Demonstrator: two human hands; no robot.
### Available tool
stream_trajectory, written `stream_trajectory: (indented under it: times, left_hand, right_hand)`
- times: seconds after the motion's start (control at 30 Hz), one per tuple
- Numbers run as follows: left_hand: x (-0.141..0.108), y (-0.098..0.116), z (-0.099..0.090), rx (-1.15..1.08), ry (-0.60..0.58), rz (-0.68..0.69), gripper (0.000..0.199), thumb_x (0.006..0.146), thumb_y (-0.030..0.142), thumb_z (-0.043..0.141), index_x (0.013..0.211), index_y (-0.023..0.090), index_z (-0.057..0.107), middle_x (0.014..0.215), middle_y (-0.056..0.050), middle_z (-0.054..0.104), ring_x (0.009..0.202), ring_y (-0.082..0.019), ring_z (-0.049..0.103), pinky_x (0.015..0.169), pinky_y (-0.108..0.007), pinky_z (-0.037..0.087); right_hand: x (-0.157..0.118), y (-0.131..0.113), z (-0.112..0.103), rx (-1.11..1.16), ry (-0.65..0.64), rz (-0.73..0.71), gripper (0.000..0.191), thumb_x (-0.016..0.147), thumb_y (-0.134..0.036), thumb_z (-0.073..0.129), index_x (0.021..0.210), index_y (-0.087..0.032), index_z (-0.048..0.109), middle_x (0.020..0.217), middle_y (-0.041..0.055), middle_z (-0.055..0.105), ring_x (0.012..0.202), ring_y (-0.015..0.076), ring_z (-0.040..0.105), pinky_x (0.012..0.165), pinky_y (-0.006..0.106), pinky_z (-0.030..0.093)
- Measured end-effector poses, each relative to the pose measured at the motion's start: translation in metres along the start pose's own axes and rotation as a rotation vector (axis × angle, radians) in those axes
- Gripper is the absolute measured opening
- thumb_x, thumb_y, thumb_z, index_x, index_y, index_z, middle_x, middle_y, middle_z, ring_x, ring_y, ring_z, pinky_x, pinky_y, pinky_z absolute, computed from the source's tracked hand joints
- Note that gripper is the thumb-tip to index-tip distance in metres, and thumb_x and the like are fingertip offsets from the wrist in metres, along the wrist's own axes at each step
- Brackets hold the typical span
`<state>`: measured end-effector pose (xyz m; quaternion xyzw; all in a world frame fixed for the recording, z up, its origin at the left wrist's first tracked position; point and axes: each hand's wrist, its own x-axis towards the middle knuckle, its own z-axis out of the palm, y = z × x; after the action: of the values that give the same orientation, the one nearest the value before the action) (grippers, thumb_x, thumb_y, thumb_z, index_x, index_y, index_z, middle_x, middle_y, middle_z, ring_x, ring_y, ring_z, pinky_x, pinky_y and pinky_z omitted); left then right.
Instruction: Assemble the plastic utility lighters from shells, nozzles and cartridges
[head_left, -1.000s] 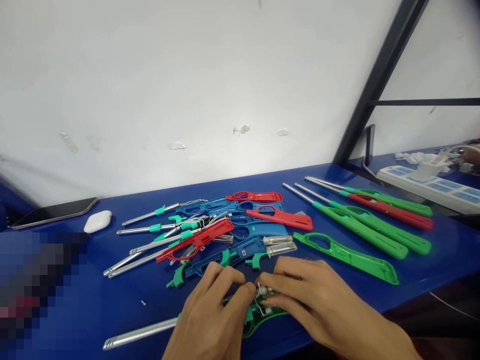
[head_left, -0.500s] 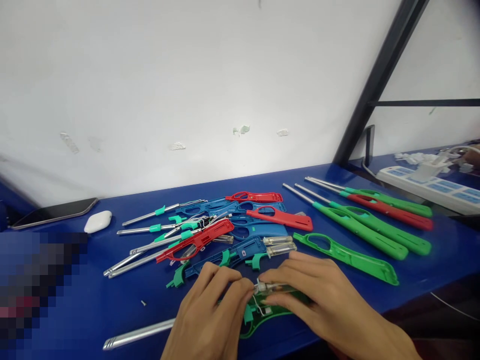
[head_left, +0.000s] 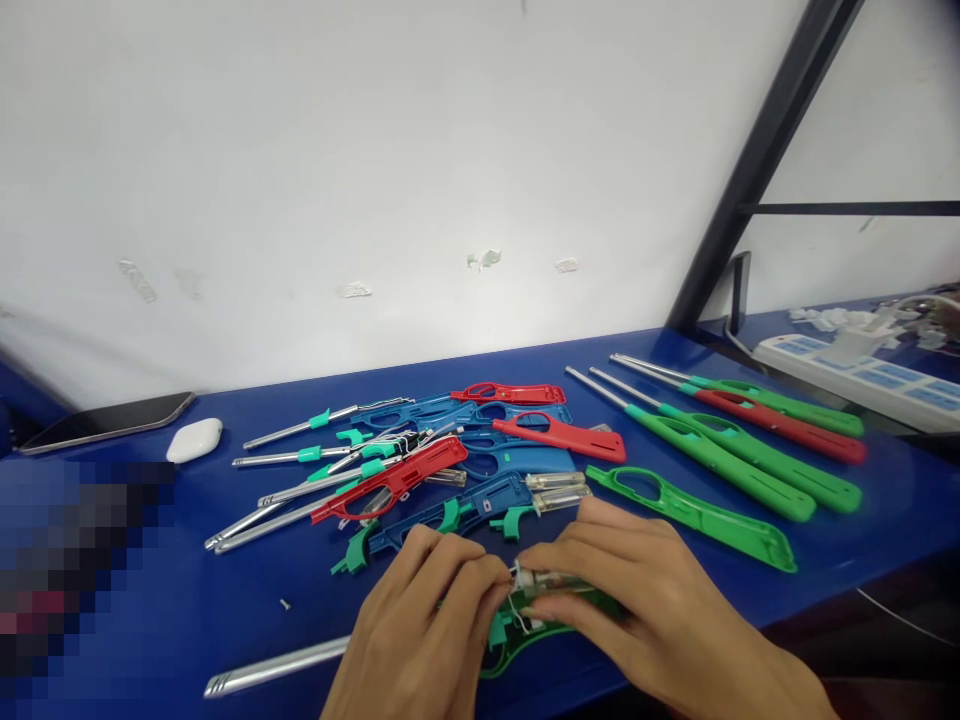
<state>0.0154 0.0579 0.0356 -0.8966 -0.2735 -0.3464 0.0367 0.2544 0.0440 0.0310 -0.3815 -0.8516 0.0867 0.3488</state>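
Left hand, bare: we see a broad, smooth back, rounded knuckles and long, narrow fingers; fingertips partly hidden, wrist cut off at the bottom edge. Right hand, bare too: we note the same slim build, slender fingers, a slim thumb, a smooth back narrowing into the wrist, then a short bit of forearm, bare right up to where the frame cuts it. Nails are too small for us to make out clearly.
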Motion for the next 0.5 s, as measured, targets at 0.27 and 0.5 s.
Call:
stream_trajectory:
  times: [0.27, 0.5]
  left_hand:
    - [-0.020, -0.012, -0.012, 0.135, 0.021, -0.086, 0.025, 0.108, 0.017, 0.056, 0.130, 0.023, 0.068, 0.114, -0.003, 0.075, 0.106, -0.018, 0.069, 0.092, -0.028, 0.063]
    - [-0.034, -0.015, -0.007, 0.171, -0.085, -0.022, 0.024, 0.110, 0.019, 0.055, 0.128, 0.025, 0.070, 0.114, -0.005, 0.074, 0.104, -0.019, 0.069, 0.086, -0.029, 0.066]
  right_hand:
    - [-0.002, 0.002, -0.001, -0.092, -0.015, 0.049, 0.019, 0.111, -0.035, 0.065, 0.127, -0.030, 0.072, 0.107, 0.0022, 0.073, 0.099, 0.0217, 0.068, 0.079, 0.034, 0.053]
    - [-0.004, 0.005, -0.002, -0.027, -0.074, 0.032, 0.013, 0.112, -0.034, 0.062, 0.121, -0.029, 0.071, 0.106, -0.0004, 0.074, 0.099, 0.0195, 0.067, 0.083, 0.032, 0.052]
